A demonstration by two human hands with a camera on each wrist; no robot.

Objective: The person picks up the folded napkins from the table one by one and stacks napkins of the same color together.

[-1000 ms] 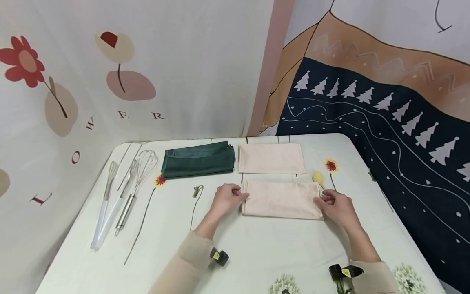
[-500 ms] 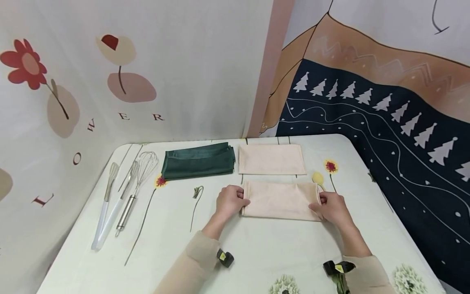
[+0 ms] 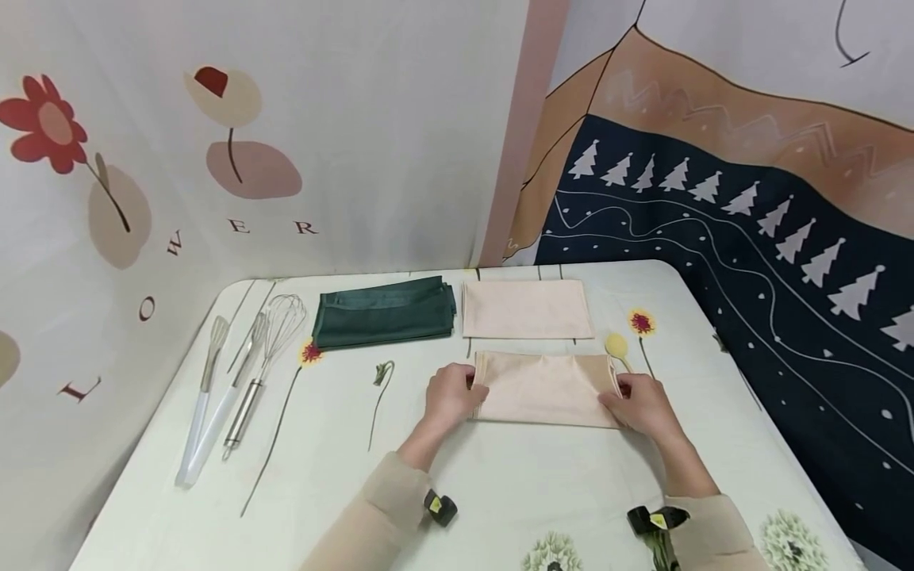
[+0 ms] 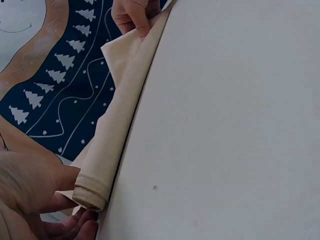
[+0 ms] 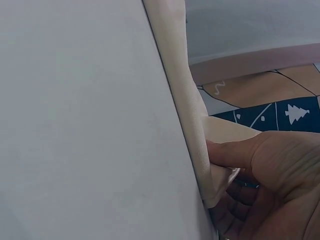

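A folded pale pink cloth [image 3: 546,392] lies on the table, its long side facing me. At its left end my left hand [image 3: 451,394] pinches the stacked layers, thumb on top; the left wrist view shows the rolled-looking folded edge [image 4: 95,187] between thumb and fingers. My right hand [image 3: 639,404] grips the opposite end, its thumb pressed on the upper face and the other fingers underneath. In the right wrist view a corner of the cloth [image 5: 227,131] lifts beside the right thumb. Slight creases run along the cloth's far edge.
Behind lie a second folded pale pink cloth [image 3: 527,309] and a folded dark green cloth [image 3: 385,312]. To the left rest a wire whisk [image 3: 257,381] and two utensils with white handles [image 3: 202,424]. The white tablecloth [image 3: 321,523] is printed with flowers; curtains hang behind the table.
Both hands have moved slightly inward and taken firmer hold of the near pink cloth's ends. Its right end has lifted a little and the far edge has creased.
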